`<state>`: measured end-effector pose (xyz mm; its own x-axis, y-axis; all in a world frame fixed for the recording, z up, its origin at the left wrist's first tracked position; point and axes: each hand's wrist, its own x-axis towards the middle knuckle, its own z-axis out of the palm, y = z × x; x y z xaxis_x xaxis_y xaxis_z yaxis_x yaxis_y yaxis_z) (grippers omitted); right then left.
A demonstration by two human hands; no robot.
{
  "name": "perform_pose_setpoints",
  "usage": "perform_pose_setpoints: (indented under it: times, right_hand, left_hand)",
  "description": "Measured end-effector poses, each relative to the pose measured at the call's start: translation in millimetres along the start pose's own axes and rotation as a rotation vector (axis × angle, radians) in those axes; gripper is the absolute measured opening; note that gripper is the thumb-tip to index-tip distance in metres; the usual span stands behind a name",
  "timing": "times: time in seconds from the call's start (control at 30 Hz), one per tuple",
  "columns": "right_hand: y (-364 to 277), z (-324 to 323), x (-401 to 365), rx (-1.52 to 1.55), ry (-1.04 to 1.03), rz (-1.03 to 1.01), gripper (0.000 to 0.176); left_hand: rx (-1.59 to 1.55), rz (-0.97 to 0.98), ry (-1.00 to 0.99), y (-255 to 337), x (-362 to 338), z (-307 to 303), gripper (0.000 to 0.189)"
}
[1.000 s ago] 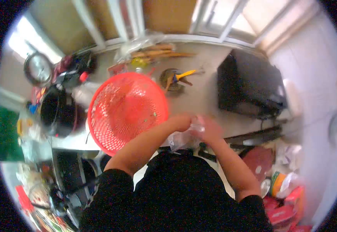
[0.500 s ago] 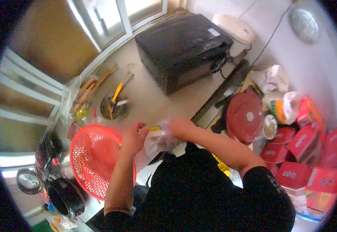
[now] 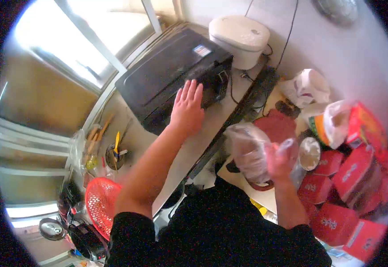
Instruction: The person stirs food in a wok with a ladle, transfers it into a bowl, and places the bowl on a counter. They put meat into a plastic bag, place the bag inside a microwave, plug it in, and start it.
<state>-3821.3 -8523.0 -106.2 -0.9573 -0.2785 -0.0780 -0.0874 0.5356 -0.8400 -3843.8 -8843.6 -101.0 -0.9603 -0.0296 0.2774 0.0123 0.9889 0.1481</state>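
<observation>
Clear plastic bag (image 3: 246, 151) is clutched in the right hand (image 3: 279, 161) above a red lid (image 3: 276, 127); the left hand (image 3: 187, 107), fingers spread, reaches over the black oven (image 3: 158, 75).

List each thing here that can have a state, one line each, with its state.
left hand, open, fingers spread over the black appliance.
right hand, shut on the clear plastic bag.
clear plastic bag, held up, crumpled.
white rice cooker, lid shut.
red basket, open side up.
</observation>
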Motion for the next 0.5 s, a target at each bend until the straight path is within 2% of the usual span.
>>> perform_pose_setpoints:
  times: [0.07, 0.1, 0.13, 0.2, 0.23, 0.27, 0.33, 0.4, 0.47, 0.5]
  right_hand:
    - [20, -24, 12, -0.015, 0.165, 0.107, 0.036]
    - [29, -33, 18, -0.023, 0.243, 0.163, 0.041]
    - [36, -42, 24, -0.015, 0.237, 0.171, 0.041]
    - [42, -57, 36, 0.218, 0.251, 0.287, 0.040]
    - [38, -63, 43, 0.351, 0.220, 0.349, 0.041]
    - [41, -65, 51, 0.356, 0.208, 0.359, 0.041]
    - [51, -68, 68, 0.384, 0.192, 0.370, 0.041]
    - [47, -64, 90, 0.389, 0.152, 0.357, 0.038]
    - [48, -53, 115, 0.553, 0.003, 0.338, 0.021]
    - [35, -45, 126, 0.634, -0.064, 0.355, 0.021]
  left_hand:
    - [0.125, -0.136, -0.055, 3, 21, 28, 0.075]
    - [0.109, -0.170, -0.013, 13, 22, 23, 0.074]
    - [0.116, -0.168, -0.024, 17, 21, 24, 0.074]
    - [0.035, -0.177, -0.041, 22, 14, 23, 0.075]
    - [-0.016, -0.140, 0.064, 29, 5, 21, 0.067]
    - [-0.008, -0.146, 0.051, 33, -6, 20, 0.067]
    - [-0.191, 0.019, 0.103, 40, -31, 18, 0.050]
    - [-0.282, 0.146, 0.291, 46, -63, 25, 0.035]
    - [-0.283, 0.167, 0.208, 48, -91, 10, 0.033]
    - [-0.285, 0.189, 0.137, 50, -101, 1, 0.031]
